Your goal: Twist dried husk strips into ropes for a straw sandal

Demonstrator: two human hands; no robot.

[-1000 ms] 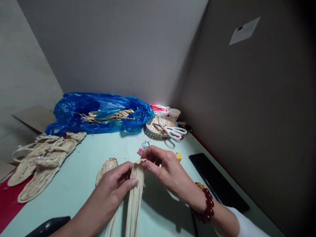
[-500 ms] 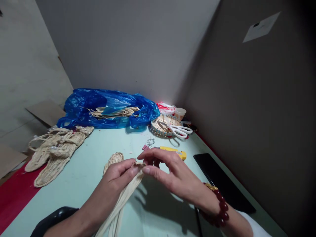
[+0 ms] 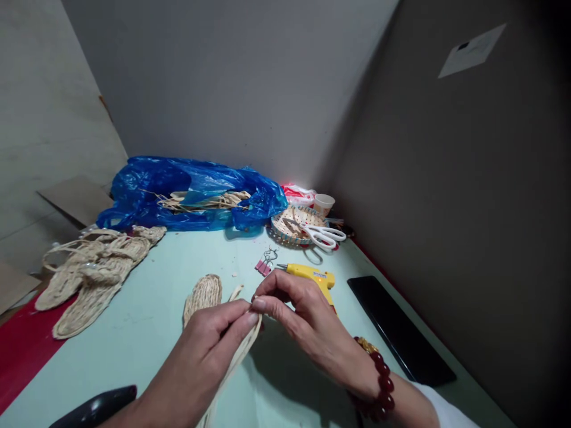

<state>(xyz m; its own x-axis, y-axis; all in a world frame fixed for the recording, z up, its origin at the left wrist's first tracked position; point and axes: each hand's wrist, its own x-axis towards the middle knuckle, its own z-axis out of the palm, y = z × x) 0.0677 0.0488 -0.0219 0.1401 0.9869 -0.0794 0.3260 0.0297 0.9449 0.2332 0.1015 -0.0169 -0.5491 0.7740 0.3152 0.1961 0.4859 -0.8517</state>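
Pale straw strands (image 3: 241, 352) hang from between my two hands toward the near edge. My left hand (image 3: 214, 342) pinches them between thumb and fingers. Thumb and forefinger of my right hand (image 3: 297, 315) close on the strands' upper part, touching my left fingertips. Just behind my left hand a woven straw sole (image 3: 203, 295) lies on the pale green table (image 3: 147, 297). Beyond my right hand rests a yellow glue gun (image 3: 312, 273), with pink binder clips (image 3: 263, 267) to its left.
Woven sandals (image 3: 100, 267) lie at the left. A blue plastic bag (image 3: 147, 184) holding straw sits at the back. White-handled scissors (image 3: 328, 235) rest on a woven basket (image 3: 289, 238), near a paper cup (image 3: 324, 203). On the right lies a black tray-like object (image 3: 397, 327).
My right fingers have closed in to meet my left fingertips on the strands. Both hands have shifted slightly down, and more of the glue gun shows.
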